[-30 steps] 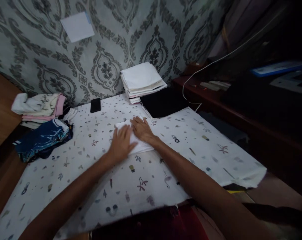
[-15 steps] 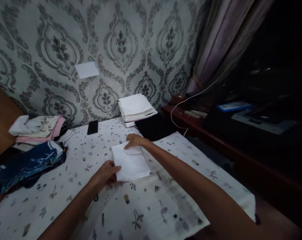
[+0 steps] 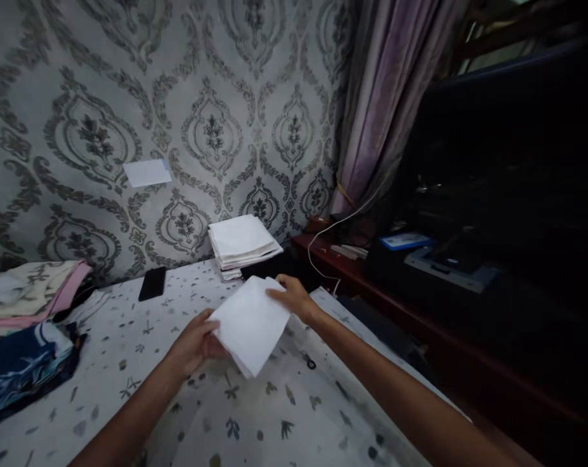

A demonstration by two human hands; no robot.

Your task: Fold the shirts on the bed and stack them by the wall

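A folded white cloth [image 3: 252, 324] is held up at a tilt above the patterned sheet [image 3: 177, 421]. My left hand [image 3: 200, 344] grips its left corner, thumb on top and fingers partly hidden beneath. At the upper right corner my right hand [image 3: 293, 297] pinches the cloth between thumb and fingers. Just behind it stands a stack of folded white cloths [image 3: 243, 240], close to the wall.
A black phone [image 3: 152, 283] lies left of the stack. Folded clothes [image 3: 41, 292] and a blue garment [image 3: 26, 363] are at the far left. On the right, a white cable [image 3: 318, 250] hangs over a dark red ledge [image 3: 304, 243] beside a purple curtain [image 3: 372, 97].
The folded white cloth has been lifted off the sheet and turned, with both hands still on it. The camera view has tilted up and shifted right.
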